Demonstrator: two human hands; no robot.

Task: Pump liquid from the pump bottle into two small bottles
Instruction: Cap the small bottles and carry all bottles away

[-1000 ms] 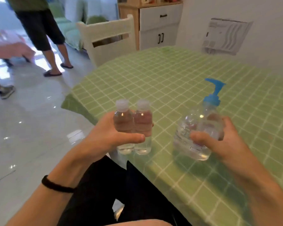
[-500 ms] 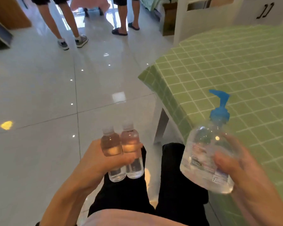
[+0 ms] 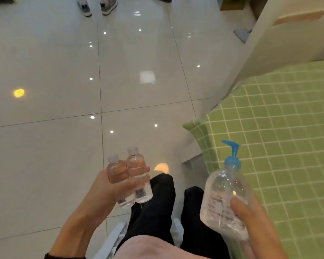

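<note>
Clear plastic: your left grip (image 3: pixel 110 187) curled around two capped small bottles (image 3: pixel 133 165); your right grip (image 3: pixel 252 214) clasped the pump bottle (image 3: pixel 221 193). Nothing was pumped yet.

Table (image 3: pixel 281 128) at right, green checked cloth (image 3: pixel 201 131) (white grid) draped over corner; glossy tiled floor (image 3: pixel 45 146) bears 2 sneakers (image 3: pixel 108 5).

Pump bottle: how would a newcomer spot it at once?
Find the green checked tablecloth on the right. By its near edge, the right hand grips a large clear pump bottle. Unlike the two small bottles in the left hand, it has a blue pump top.
</note>
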